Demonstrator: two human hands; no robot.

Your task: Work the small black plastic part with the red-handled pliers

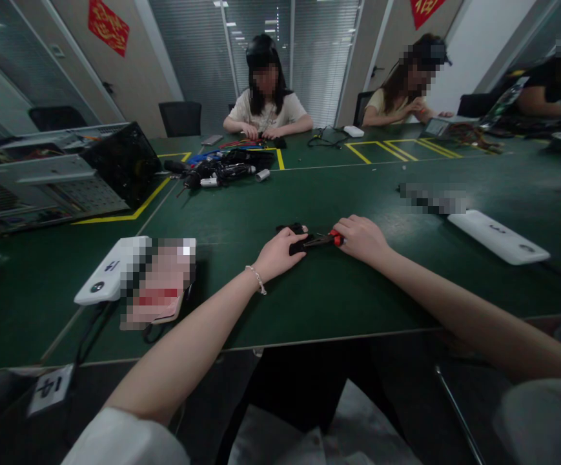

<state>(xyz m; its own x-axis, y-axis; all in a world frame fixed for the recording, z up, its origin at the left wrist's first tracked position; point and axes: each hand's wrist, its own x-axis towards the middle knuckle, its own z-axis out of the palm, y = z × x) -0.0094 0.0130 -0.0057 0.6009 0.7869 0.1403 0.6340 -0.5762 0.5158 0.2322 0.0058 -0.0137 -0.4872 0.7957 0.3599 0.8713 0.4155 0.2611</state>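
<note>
Your loose white shirt [365,426] is nearest, just below the edge of the flat, dark green surface [270,316]. At the middle of that surface, your right hand [362,239] has its fingers clamped around the red handles of dark metal pliers [327,239], whose tips point left and meet a small black piece [300,246]. Your left hand [280,253] has thumb and forefinger clamped on that piece. Near left, a rounded white plastic block [113,271] lies beside a pink, partly blurred phone [166,284]; far left sits a tangled black bundle [229,166].
</note>
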